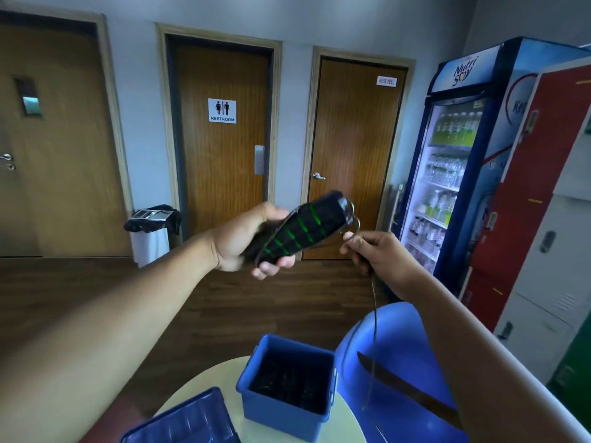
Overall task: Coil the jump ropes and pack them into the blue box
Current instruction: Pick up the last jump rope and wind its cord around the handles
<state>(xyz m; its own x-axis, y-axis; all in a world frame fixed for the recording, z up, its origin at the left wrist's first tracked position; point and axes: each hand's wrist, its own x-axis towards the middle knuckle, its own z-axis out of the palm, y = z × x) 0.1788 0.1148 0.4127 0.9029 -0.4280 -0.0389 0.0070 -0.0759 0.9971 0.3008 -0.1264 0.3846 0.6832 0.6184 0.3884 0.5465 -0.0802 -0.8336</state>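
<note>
My left hand (246,243) grips two black jump rope handles with green stripes (300,230), held together and raised at chest height. Thin dark cord loops at the handles' top end. My right hand (379,259) pinches that cord (374,318) just right of the handles, and the cord hangs down from it toward the table. Below, the open blue box (256,401) stands on a pale round table (220,375); dark rope lies inside it.
The box's blue lid (185,423) lies at the table's near left. A blue chair (403,356) stands right of the box. Behind are wooden doors, a bin (153,231), a drinks fridge (454,161) and lockers (543,219) on the right.
</note>
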